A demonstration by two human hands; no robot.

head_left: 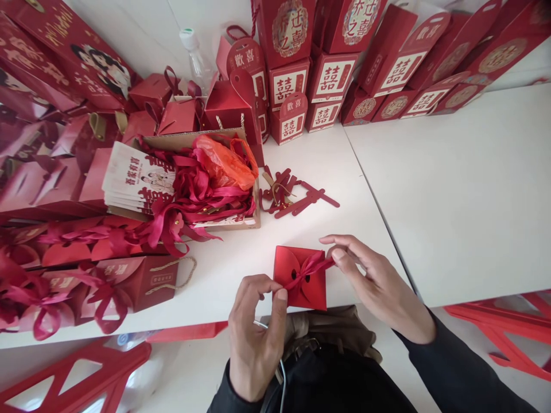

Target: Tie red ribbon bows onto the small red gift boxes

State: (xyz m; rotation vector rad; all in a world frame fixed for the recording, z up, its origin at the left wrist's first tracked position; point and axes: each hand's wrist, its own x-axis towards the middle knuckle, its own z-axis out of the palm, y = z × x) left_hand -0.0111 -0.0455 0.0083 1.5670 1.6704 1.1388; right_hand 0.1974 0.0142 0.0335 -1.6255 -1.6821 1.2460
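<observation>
A small red gift box (318, 289) sits at the table's front edge, its top made of rounded flaps with dark holes. A dark red ribbon (309, 267) crosses the top and is knotted near the middle. My left hand (259, 327) pinches one ribbon end at the box's left side between thumb and finger. On the other side, my right hand (370, 275) grips the opposite end by thumb and fingers, with the index finger stretched out. The ribbon runs slantwise between both hands.
Left of the box stands a cardboard carton (253, 221) with ribbons, printed cards (138, 178) and an orange plastic bag (226, 163). Red strips (301, 198) lie behind the gift box. Finished-looking bow boxes (129, 281) crowd the left; stacked red boxes (331, 80) line the wall beside a bottle (196, 57).
</observation>
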